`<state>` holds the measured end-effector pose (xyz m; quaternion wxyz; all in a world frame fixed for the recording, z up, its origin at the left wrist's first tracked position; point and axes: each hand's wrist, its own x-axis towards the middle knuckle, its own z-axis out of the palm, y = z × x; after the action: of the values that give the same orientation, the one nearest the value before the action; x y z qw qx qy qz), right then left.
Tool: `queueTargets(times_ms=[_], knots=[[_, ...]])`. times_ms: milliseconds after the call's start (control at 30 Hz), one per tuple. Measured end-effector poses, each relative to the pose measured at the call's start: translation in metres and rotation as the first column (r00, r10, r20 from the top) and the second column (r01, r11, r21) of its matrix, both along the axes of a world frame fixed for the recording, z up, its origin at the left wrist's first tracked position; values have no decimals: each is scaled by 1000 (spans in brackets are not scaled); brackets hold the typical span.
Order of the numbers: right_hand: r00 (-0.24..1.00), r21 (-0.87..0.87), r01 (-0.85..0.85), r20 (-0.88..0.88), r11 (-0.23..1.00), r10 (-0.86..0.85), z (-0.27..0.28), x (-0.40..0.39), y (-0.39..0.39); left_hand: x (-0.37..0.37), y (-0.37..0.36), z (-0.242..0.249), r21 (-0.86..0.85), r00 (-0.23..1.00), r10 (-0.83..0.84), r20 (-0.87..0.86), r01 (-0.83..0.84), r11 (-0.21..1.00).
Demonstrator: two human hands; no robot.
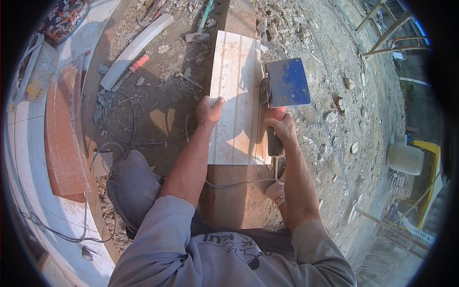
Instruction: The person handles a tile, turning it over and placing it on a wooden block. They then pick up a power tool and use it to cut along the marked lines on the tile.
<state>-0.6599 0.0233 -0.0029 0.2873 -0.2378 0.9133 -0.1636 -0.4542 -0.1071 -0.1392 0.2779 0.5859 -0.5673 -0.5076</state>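
A pale rectangular board (234,95) with lengthwise lines lies on a brown beam in front of me. My left hand (209,112) grips the board's left edge, with the thumb on top. At the right edge, my right hand (282,126) is wrapped round the red and black body of a power tool. The tool's blue rectangular base plate (289,82) faces up beside the board, and its round blade part sits close to the board's edge. Whether the blade touches the board cannot be made out. A cord runs back from the tool below the board.
Reddish-brown planks (67,134) lie on a white tiled ledge (28,158) at left. Beyond my left hand are a pale curved strip (136,50), a red-handled tool (139,63) and looped cables. Rubble covers the ground; a plastic container (405,159) stands far right.
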Motion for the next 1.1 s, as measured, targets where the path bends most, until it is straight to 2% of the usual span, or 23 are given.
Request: queueTargets(times_ms=[567,633,800,1100], knots=[[1000,-21,5,3,1000,-5,2,0,-6,0,2,-4,2,999,17,-47,-17,1000],[999,-31,13,49,999,-12,6,1,-7,0,1,-5,0,999,16,-33,-16,1000],[1000,-29,9,19,1000,-9,1,-1,-8,0,0,-7,0,1000,10,-13,-10,1000],[999,-35,12,33,999,-11,2,-1,-8,-1,2,-3,22,997,40,-69,-38,999]])
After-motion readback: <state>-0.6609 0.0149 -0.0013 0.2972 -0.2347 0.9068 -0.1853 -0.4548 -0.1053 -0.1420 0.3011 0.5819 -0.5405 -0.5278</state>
